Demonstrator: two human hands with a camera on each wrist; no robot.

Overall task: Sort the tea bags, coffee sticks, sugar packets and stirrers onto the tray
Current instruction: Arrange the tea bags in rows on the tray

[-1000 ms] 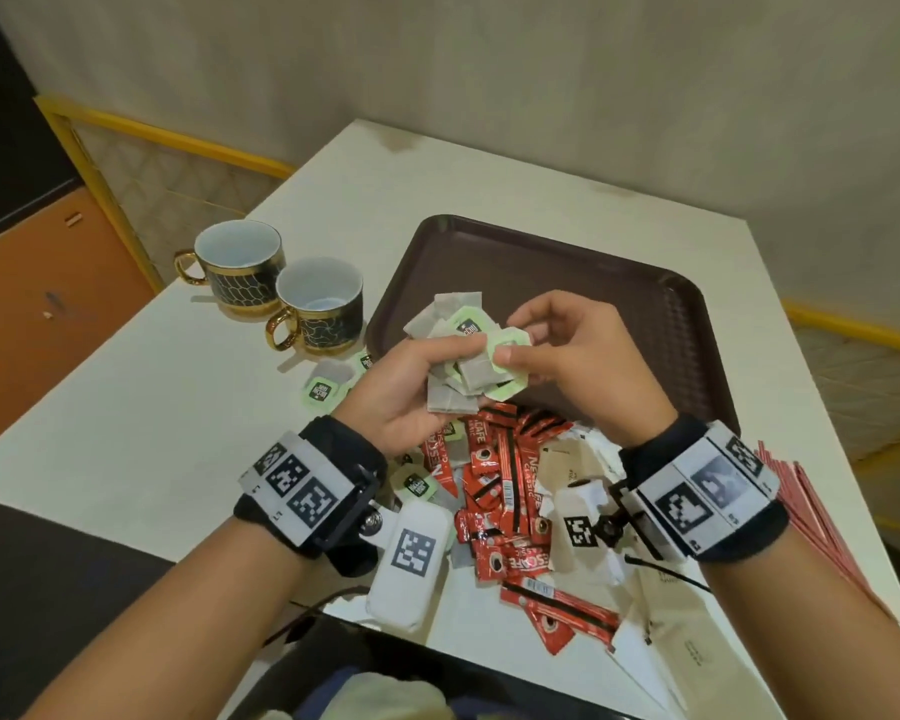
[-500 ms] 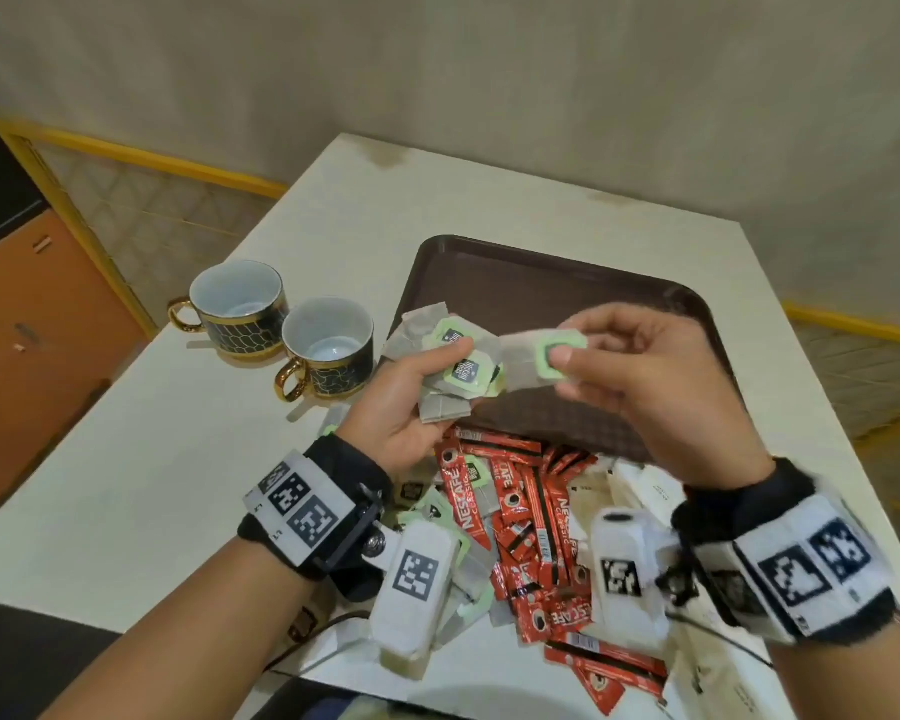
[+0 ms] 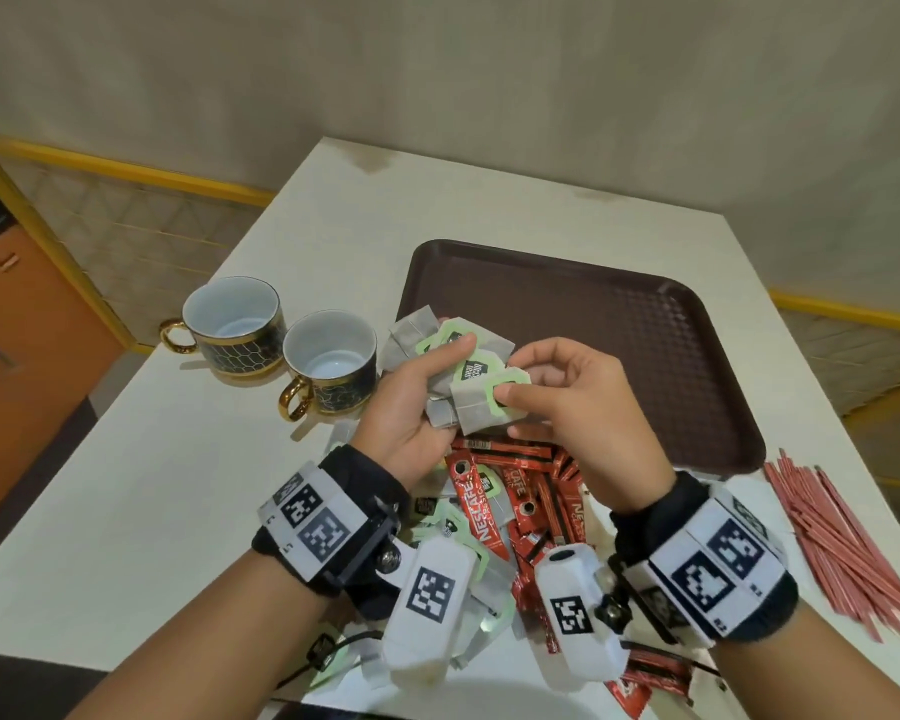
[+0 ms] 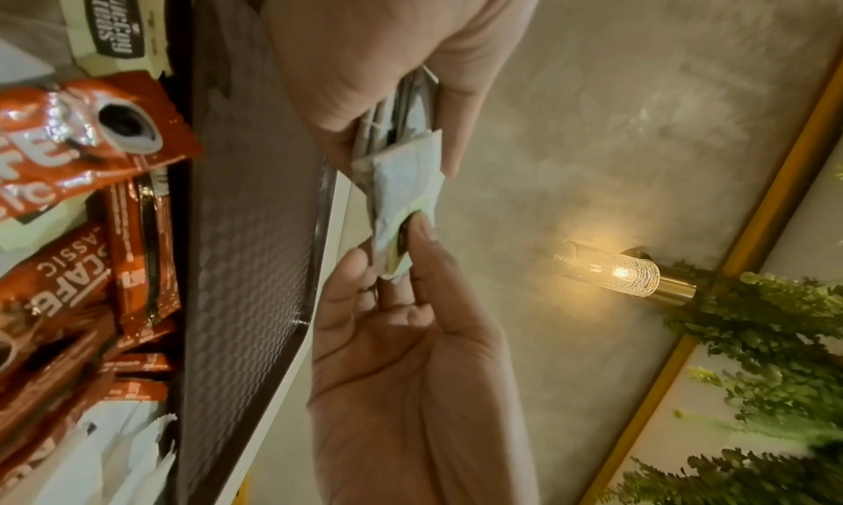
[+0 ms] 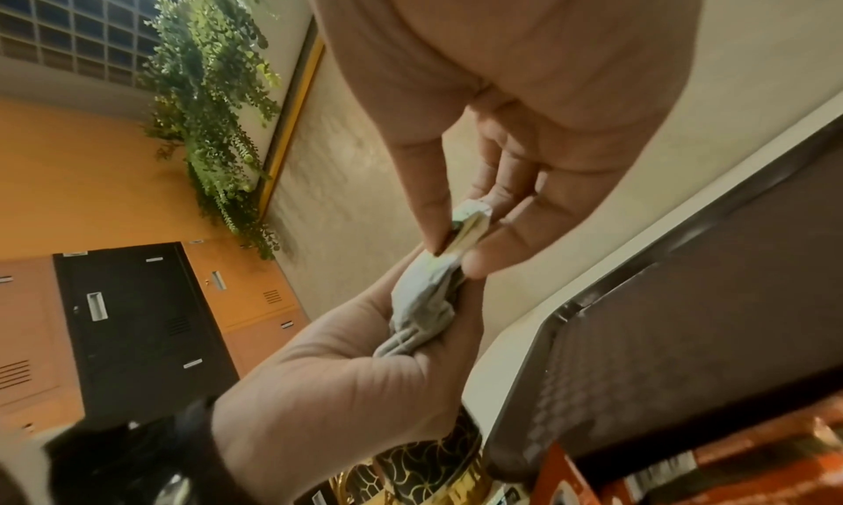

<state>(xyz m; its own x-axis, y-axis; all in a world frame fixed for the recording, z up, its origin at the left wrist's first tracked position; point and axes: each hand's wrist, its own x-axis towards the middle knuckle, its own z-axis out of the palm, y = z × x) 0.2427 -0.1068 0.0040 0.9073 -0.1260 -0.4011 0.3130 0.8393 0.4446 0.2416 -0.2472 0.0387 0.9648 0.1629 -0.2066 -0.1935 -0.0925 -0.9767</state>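
My left hand [image 3: 445, 374] grips a bunch of grey tea bags with green tags [image 3: 411, 330] just above the brown tray's [image 3: 645, 314] near left corner. My right hand [image 3: 515, 387] pinches the green tag of one tea bag [image 3: 471, 410] lying against the bunch. The left wrist view shows the bunch [image 4: 401, 116] in my left hand and the pinched bag [image 4: 404, 195] below it. In the right wrist view my thumb and finger pinch the tag [image 5: 463, 237]. Red coffee sticks [image 3: 489, 506] and more tea bags lie piled under my wrists. Red stirrers [image 3: 842, 543] lie on the right.
Two dark cups with gold handles [image 3: 232, 324] [image 3: 331, 361] stand left of the tray on the white table [image 3: 178, 485]. White paper packets [image 4: 118, 451] lie by the coffee sticks. The table's right edge runs close beside the stirrers.
My right hand drew one tea bag out to the right of the bunch, then brought it back against the bunch's near side. My left hand kept its hold.
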